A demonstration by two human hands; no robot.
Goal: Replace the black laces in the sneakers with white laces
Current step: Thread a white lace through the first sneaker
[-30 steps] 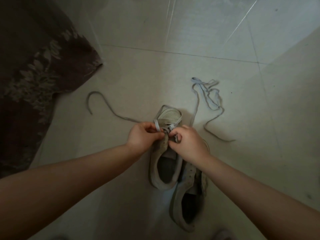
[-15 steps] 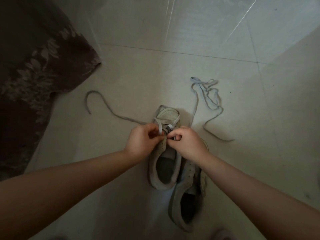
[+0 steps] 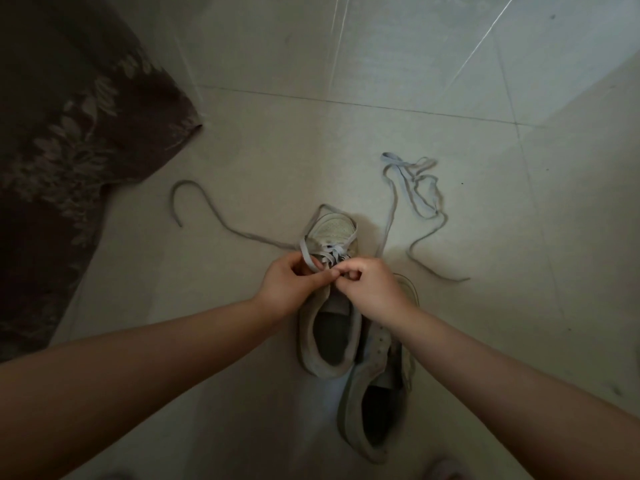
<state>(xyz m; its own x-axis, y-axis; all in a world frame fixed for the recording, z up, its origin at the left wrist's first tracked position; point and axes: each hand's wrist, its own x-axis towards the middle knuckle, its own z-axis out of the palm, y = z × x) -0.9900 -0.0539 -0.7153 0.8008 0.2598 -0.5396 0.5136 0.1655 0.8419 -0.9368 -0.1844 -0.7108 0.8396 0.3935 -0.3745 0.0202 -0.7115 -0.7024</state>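
left hand (image 3: 289, 284) fingers curled, pinching white lace (image 3: 306, 259) at frame centre | right hand (image 3: 372, 289) curled, pinching same lace at the eyelets | laced sneaker (image 3: 330, 327) on floor (image 3: 277, 161), second sneaker (image 3: 375, 403) just beside, lower right

Two sneakers (image 3: 330, 327) (image 3: 375, 407), two white laces (image 3: 221, 223) (image 3: 420, 199), two hands (image 3: 289, 289) (image 3: 372, 289), one patterned cloth (image 3: 69, 140)

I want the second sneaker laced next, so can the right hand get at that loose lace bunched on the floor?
Probably yes. The loose lace lies on bare floor beyond the right hand, with nothing between them, but that hand is busy pinching the lace on the far sneaker.
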